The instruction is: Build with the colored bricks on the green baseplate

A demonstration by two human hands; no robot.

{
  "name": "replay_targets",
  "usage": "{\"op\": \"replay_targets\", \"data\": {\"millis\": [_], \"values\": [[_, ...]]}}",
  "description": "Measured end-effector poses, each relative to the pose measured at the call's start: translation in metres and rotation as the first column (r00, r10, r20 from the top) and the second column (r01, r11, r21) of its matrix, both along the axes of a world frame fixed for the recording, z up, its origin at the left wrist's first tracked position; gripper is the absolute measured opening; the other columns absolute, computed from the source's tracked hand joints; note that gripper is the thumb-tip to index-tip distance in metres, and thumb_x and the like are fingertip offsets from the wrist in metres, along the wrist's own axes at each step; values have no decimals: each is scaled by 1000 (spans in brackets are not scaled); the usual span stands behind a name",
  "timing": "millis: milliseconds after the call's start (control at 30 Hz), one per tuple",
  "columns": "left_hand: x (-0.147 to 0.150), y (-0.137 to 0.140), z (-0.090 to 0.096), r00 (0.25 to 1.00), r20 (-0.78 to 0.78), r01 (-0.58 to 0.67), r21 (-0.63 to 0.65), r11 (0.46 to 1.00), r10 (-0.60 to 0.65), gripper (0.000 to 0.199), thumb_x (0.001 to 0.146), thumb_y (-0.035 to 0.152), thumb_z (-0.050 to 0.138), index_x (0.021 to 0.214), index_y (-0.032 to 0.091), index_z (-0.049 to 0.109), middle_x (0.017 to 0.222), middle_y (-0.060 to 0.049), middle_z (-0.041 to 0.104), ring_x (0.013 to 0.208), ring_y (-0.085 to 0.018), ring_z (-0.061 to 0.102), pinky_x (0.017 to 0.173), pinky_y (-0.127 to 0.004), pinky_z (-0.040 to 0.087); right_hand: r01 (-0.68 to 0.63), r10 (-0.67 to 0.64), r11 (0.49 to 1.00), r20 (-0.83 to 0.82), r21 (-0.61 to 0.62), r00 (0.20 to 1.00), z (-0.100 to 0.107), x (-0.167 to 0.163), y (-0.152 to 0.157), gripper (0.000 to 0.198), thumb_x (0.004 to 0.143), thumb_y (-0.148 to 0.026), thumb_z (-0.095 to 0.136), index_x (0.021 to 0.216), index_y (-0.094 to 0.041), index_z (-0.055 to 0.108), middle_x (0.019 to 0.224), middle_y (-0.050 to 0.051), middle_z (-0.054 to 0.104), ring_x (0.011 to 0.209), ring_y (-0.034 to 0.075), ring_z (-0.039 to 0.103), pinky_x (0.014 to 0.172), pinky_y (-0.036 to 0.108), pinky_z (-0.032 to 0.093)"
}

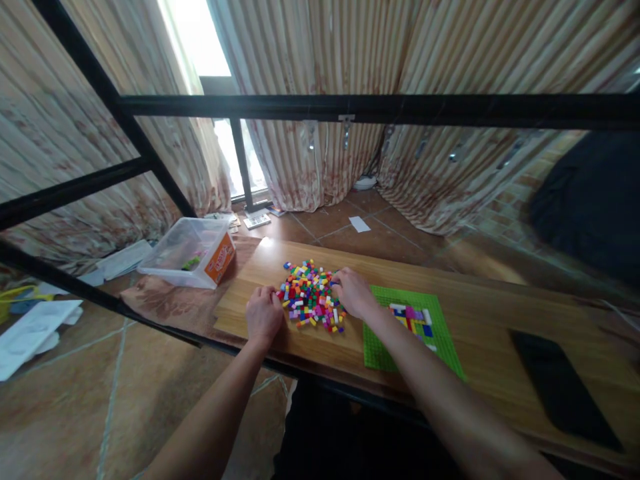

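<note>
A loose pile of small coloured building bricks (311,293) lies on the wooden board between my hands. At the pile's left edge rests my left hand (264,313), its fingers curled; whether anything is in them is hidden. My right hand (351,292) reaches into the right side of the pile with fingers bent down together, and what they touch is too small to make out. Right of the pile is a green baseplate (375,343) bearing several bricks (413,320) in white, blue, yellow, red and purple. My right forearm passes over part of the baseplate.
A clear plastic box (175,257) with an orange label stands left of the wooden board (480,333). On the board's right end lies a black flat object (563,387). A black metal bar (380,109) crosses above the far side, with curtains behind.
</note>
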State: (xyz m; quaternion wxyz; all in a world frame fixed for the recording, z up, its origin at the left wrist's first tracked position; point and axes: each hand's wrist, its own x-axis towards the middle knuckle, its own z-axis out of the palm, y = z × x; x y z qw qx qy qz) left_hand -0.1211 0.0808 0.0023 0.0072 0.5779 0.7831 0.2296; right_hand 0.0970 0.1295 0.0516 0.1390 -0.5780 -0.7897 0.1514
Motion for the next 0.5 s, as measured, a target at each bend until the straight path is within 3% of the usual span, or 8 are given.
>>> {"op": "replay_targets", "data": {"millis": [100,233,300,400,500], "values": [[-1,1,0,1000,-7,-6,11,1000,6,25,89,25,41,97,20,64,100,-8,65,90,-21,61,81,-33,44,36,-21,998,-302,43,953,6,12,-27,21,86,-18,50,98,-19,67,97,6,68,92,17,61,84,30,45],[-2,2,0,1000,-15,-4,4,1000,4,26,89,26,41,99,19,64,102,-8,65,90,-22,61,80,-33,44,134,-128,990,-645,-40,753,5,50,-67,34,90,-30,45,119,-25,62,91,2,70,73,14,63,70,30,51],[-2,2,0,1000,-17,-1,5,1000,1,26,89,27,41,99,20,65,103,-8,65,91,-22,61,80,-33,45,227,-263,962,-729,-151,632,1,79,-82,36,89,-40,48,115,-23,66,84,3,70,67,14,63,66,30,53],[-1,2,2,1000,-21,2,10,1000,-2,27,89,26,40,98,19,65,103,-8,65,91,-22,61,80,-32,45,315,-405,907,-789,-281,463,-5,123,-96,41,79,-50,59,109,-22,68,90,4,70,73,15,65,70,32,56],[-1,2,3,999,-31,-7,2,1000,7,27,88,26,41,99,19,65,103,-9,65,91,-23,61,79,-32,45,348,-432,888,-803,-299,412,-8,158,-102,48,69,-50,70,109,-22,67,92,3,69,75,15,65,74,33,57]]}}
